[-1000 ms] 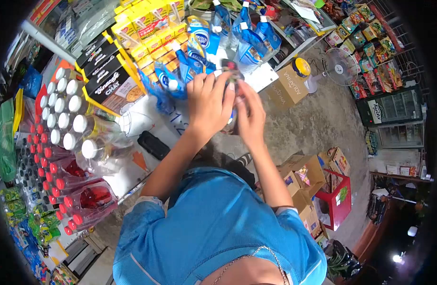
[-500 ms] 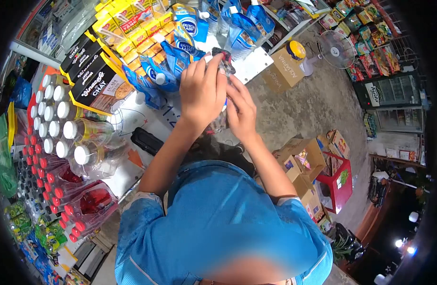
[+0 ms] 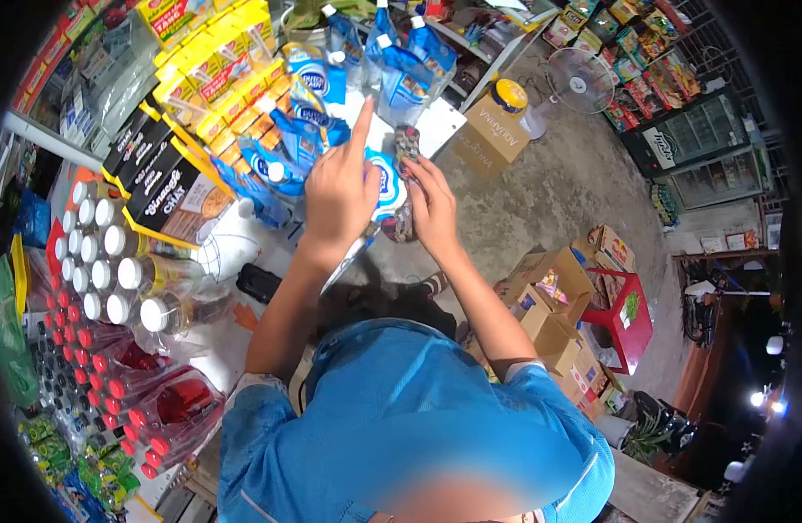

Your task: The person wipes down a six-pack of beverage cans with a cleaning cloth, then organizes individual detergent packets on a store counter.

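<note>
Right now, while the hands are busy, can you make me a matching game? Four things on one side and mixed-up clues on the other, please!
Things:
1. Left hand
2. Right hand
3. AQUAFINA box
4. Blue-and-white pack

Clues:
A. Under a tub with a yellow top
B. Fingers against a dark patterned cloth
C. Between the two hands
D. Index finger stretched out by itself

Right pairs:
1-D
2-B
3-A
4-C
</note>
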Tool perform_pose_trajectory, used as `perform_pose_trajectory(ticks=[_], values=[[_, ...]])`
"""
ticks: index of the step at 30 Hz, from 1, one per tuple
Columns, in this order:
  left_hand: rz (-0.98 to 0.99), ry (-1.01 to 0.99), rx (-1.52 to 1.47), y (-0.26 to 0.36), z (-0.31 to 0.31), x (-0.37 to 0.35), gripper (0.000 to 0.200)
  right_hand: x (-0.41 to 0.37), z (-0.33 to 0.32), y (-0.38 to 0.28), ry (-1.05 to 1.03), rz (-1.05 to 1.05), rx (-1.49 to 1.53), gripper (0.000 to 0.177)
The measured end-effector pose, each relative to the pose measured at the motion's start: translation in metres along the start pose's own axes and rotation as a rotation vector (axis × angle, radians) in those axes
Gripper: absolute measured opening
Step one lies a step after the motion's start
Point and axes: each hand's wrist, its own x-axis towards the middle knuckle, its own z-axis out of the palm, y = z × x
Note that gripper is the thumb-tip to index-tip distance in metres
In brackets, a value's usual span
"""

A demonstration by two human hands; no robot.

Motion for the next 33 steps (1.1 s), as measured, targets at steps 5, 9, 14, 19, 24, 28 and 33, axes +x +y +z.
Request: perform_pose_trajectory(ticks=[5, 9, 14, 19, 24, 28, 33], values=[[-0.12, -0.014, -0.122, 0.003, 0.001, 0.011, 0.06, 0.006, -0.011, 0.017, 0.006, -0.051, 0.012, 0.037], [-0.203, -0.439, -0.198, 0.011, -0.008, 0.037, 0.03, 0.008, -0.018, 0.023, 0.06, 0.091, 0.19, 0.034], [0.32, -0.456, -0.153, 0.018, -0.013, 0.053, 0.027, 0.005, -0.032, 0.001, 0.124, 0.316, 0.436, 0.034], [0.475, -0.375, -0.184, 0.002, -0.012, 0.057, 0.028, -0.005, -0.028, 0.018, 0.152, 0.406, 0.566, 0.034], [0.478, -0.169, -0.108, -0.003, -0.009, 0.043, 0.029, -0.024, -0.02, 0.026, 0.06, 0.296, 0.381, 0.032], [0.413, -0.128, -0.069, -0.015, -0.007, 0.044, 0.028, -0.049, -0.029, 0.003, -0.274, -0.085, 0.067, 0.035], [0.421, -0.078, 0.0, -0.016, -0.015, 0.047, 0.017, -0.074, -0.04, 0.013, -0.553, -0.002, 0.1, 0.038]])
